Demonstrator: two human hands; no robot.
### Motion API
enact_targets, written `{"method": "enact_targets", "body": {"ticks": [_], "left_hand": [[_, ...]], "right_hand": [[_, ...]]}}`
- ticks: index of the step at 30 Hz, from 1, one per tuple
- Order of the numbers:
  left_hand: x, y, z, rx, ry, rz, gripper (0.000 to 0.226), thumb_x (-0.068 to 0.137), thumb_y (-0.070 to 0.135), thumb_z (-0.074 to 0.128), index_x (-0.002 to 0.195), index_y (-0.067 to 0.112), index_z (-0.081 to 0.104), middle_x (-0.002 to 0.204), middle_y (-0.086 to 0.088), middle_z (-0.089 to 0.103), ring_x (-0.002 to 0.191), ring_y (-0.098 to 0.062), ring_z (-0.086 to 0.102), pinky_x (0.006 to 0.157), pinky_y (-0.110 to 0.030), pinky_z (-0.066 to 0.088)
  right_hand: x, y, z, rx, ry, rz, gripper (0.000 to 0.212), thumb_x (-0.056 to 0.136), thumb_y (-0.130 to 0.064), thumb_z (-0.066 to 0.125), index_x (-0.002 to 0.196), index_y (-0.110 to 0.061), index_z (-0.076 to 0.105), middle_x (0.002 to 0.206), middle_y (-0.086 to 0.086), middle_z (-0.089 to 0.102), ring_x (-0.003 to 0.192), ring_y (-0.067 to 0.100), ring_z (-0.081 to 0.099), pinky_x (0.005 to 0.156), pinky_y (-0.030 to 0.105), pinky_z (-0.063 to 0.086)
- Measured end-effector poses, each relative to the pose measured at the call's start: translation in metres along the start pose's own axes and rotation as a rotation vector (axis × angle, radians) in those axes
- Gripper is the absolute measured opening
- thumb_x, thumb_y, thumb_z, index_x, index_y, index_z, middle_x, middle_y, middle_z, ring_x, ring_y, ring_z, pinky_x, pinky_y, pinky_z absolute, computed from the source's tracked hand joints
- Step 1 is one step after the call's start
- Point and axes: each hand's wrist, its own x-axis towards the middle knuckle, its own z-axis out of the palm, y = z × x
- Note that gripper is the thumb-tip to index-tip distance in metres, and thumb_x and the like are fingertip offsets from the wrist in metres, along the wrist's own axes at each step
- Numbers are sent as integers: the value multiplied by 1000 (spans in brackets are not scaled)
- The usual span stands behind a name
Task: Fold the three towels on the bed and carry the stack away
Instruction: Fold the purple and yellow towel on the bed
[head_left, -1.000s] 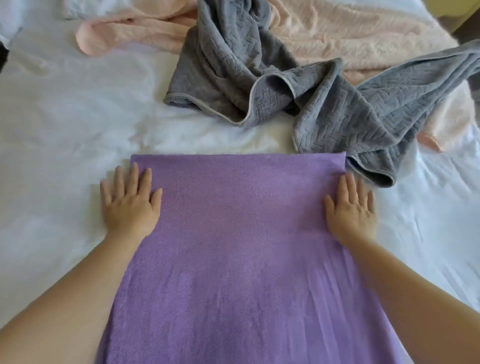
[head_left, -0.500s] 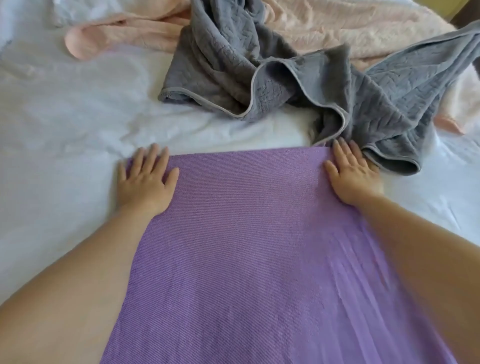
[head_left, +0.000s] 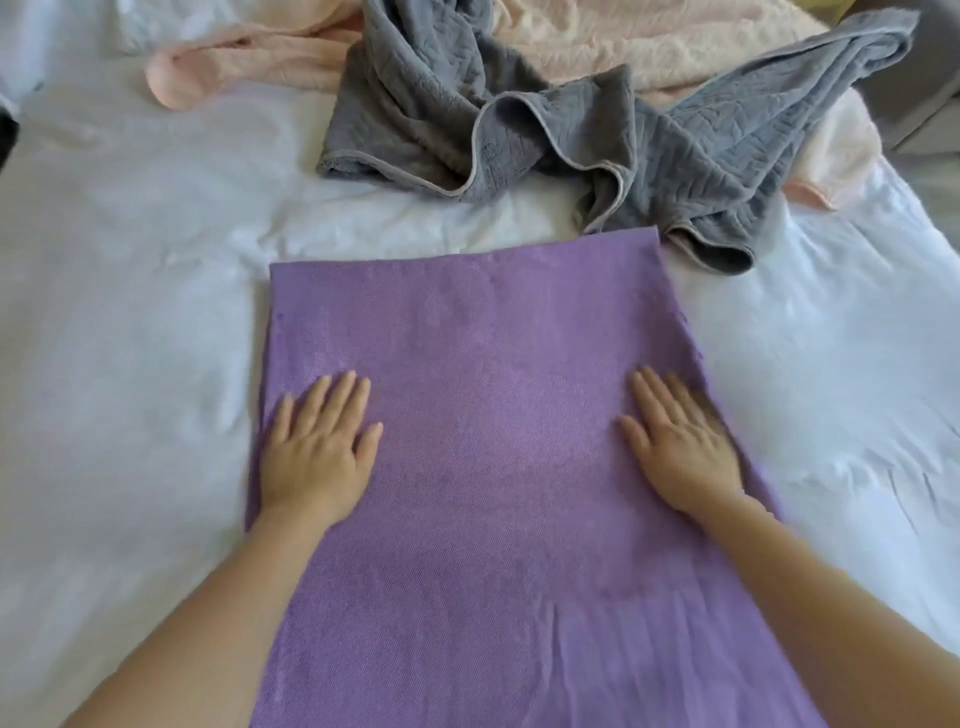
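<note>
A purple towel (head_left: 488, 364) lies flat on the white bed (head_left: 119, 270), running from the middle of the view down to the bottom edge. My left hand (head_left: 317, 452) presses flat on its left side, fingers straight. My right hand (head_left: 680, 441) presses flat near its right edge in the same way. Beyond the purple towel's far edge a grey towel (head_left: 571, 135) lies crumpled, its near corner touching the purple one. A peach towel (head_left: 623, 41) is spread behind and partly under the grey one.
White bedsheet stretches to the left and right of the purple towel. A grey piece of furniture (head_left: 914, 104) shows past the bed's far right corner. A dark object (head_left: 6, 135) sits at the left edge.
Both hands have slid back toward me along the purple towel, from its far corners to its middle. The grey towel's near fold has been pushed back a little.
</note>
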Motion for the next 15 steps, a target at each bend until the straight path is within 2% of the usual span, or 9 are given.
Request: {"method": "enact_targets", "body": {"ticks": [2, 4, 5, 7, 9, 11, 13, 15], "left_hand": [[-6, -10, -9, -27, 13, -123, 64, 96, 52, 5, 152, 24, 21, 160, 6, 16, 148, -18, 11, 117, -47, 2], [-30, 15, -23, -123, 82, -124, 62, 97, 47, 18, 147, 14, 35, 157, -5, 27, 146, -30, 20, 117, -52, 8], [-49, 37, -28, -188, 119, -53, 63, 94, 47, 24, 143, 11, 41, 154, -9, 34, 143, -33, 27, 115, -54, 14], [-101, 84, -25, -231, 127, 218, 60, 92, 46, 31, 140, 13, 47, 150, -7, 40, 138, -32, 37, 113, -52, 23], [-152, 102, -15, -223, 32, 359, 59, 93, 49, 31, 140, 19, 48, 148, 0, 42, 136, -24, 43, 112, -46, 25], [-187, 79, 2, -183, -41, 270, 62, 95, 52, 21, 140, 18, 48, 146, 1, 45, 133, -23, 47, 111, -44, 27], [-212, 42, 15, -105, -7, 130, 68, 97, 53, 11, 141, 15, 46, 146, -2, 46, 133, -24, 46, 110, -47, 30], [-235, 11, 21, -81, -14, -24, 66, 95, 52, 15, 144, 17, 42, 150, 0, 40, 138, -23, 39, 110, -51, 26]], "right_hand": [[-11, 26, -11, -5, 4, 131, 63, 96, -53, 20, 151, -23, 17, 159, -8, 11, 147, 16, 4, 119, 40, 6], [-28, 9, -17, 61, 83, 165, 59, 98, -43, 33, 149, -16, 24, 159, -1, 14, 147, 23, 6, 119, 42, 7], [-40, -12, -19, 114, 128, 108, 57, 97, -39, 40, 147, -12, 30, 157, 3, 21, 146, 27, 13, 118, 44, 11], [-76, -60, -10, 217, 178, -102, 56, 93, -37, 47, 142, -9, 40, 151, 8, 36, 141, 32, 28, 113, 46, 22], [-128, -83, 11, 208, 64, -270, 59, 93, -46, 37, 145, -18, 36, 152, -1, 33, 142, 25, 27, 113, 39, 18], [-163, -56, 28, 138, -8, -253, 60, 95, -52, 31, 149, -26, 24, 156, -10, 21, 145, 17, 18, 116, 33, 9], [-182, -5, 35, 88, 12, -112, 60, 97, -51, 30, 150, -27, 18, 157, -11, 16, 146, 14, 12, 117, 33, 5], [-201, 43, 32, 40, 25, -6, 59, 97, -50, 28, 151, -27, 17, 158, -10, 15, 146, 14, 10, 118, 35, 6]]}}
